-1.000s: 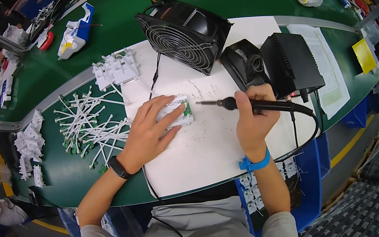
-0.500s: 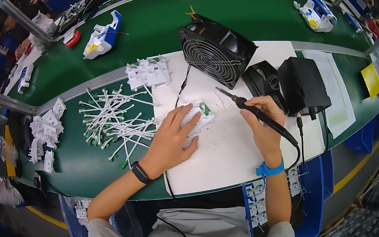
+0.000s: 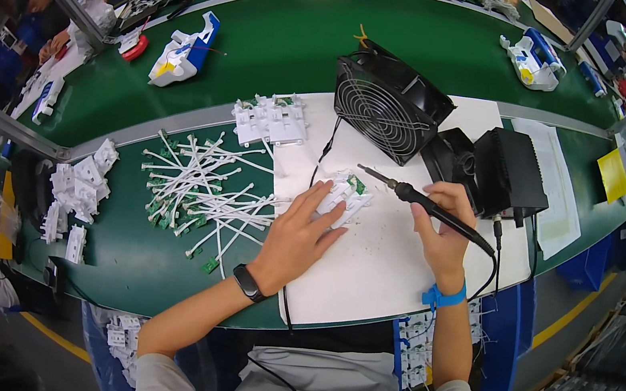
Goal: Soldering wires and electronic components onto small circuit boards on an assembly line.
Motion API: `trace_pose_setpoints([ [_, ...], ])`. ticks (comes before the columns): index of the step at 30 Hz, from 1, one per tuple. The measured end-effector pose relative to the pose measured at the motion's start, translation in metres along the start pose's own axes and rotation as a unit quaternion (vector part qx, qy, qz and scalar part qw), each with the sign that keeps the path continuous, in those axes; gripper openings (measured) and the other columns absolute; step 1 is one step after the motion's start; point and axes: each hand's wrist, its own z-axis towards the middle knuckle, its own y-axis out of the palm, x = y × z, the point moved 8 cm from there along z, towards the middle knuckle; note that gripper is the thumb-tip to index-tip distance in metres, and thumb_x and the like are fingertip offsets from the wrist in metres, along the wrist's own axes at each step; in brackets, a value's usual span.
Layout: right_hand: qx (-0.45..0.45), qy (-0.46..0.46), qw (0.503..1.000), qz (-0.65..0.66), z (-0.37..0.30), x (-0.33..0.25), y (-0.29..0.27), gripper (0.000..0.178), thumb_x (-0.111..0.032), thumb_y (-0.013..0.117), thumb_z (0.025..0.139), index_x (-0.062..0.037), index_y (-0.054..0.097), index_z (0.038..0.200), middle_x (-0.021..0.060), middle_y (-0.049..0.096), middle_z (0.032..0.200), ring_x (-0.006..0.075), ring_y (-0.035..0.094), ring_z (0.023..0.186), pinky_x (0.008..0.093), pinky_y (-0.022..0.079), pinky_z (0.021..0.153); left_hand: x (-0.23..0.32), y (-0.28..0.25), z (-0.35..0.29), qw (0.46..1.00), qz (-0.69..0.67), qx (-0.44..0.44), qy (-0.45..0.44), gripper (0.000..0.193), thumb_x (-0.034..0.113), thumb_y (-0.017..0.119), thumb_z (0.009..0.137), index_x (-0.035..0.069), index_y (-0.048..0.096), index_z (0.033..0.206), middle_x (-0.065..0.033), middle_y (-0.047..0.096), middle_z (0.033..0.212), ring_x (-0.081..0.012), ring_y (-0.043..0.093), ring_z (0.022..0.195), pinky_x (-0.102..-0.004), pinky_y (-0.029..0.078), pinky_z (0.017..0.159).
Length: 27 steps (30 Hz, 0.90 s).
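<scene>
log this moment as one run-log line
left hand: on white housing | right hand: holding soldering iron, tip near green board | white cables: heaped left of housing | black fan: beyond housing

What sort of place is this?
Probably an electronics assembly workshop: the right hand holds a soldering iron, white cables tipped with small green boards lie heaped on a green bench, and a black fan stands nearby.

Yellow card [image 3: 614,175] far right; blue-white casing [image 3: 177,62] upper left.
</scene>
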Motion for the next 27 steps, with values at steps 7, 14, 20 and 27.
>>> trace_pose_setpoints([
  [7,0.072,0.014,0.997,-0.022,-0.010,0.016,-0.003,0.020,0.001,0.078,0.086,-0.0002,0.059,0.091,0.0049,0.066,0.070,0.0062,0.060,0.060,0.0205,0.044,0.057,0.012,0.003,-0.003,0.998,0.044,0.011,-0.032,0.044,0.010,0.076,0.086,0.005,0.067,0.129,-0.0253,0.049,0.148,-0.0425,0.051,0.133,-0.0455,0.049,0.104],
  [14,0.058,-0.032,0.998,0.001,-0.013,0.014,0.005,0.020,0.002,0.077,0.086,0.0002,0.057,0.085,0.0060,0.064,0.069,0.0058,0.053,0.058,0.0209,0.038,0.054,0.008,0.004,-0.005,0.999,0.039,0.004,-0.031,0.046,0.010,0.075,0.087,0.005,0.066,0.131,-0.0256,0.048,0.148,-0.0419,0.051,0.130,-0.0461,0.049,0.104],
  [20,0.026,-0.031,0.999,-0.018,-0.013,0.014,0.013,0.019,0.001,0.078,0.085,0.0011,0.059,0.086,0.0082,0.066,0.070,0.0092,0.058,0.059,0.0226,0.043,0.055,0.011,0.003,-0.005,0.997,0.072,0.009,-0.009,0.044,0.011,0.074,0.088,0.005,0.064,0.130,-0.0263,0.050,0.145,-0.0402,0.052,0.128,-0.0448,0.047,0.105],
  [27,-0.026,-0.092,0.989,-0.115,-0.010,-0.005,0.026,0.022,0.000,0.080,0.082,-0.0006,0.060,0.087,0.0121,0.067,0.070,0.0172,0.064,0.057,0.0250,0.047,0.054,0.008,0.002,-0.005,0.997,0.077,0.017,-0.021,0.047,0.013,0.077,0.085,0.010,0.067,0.131,-0.0200,0.052,0.146,-0.0380,0.052,0.129,-0.0447,0.045,0.106],
])
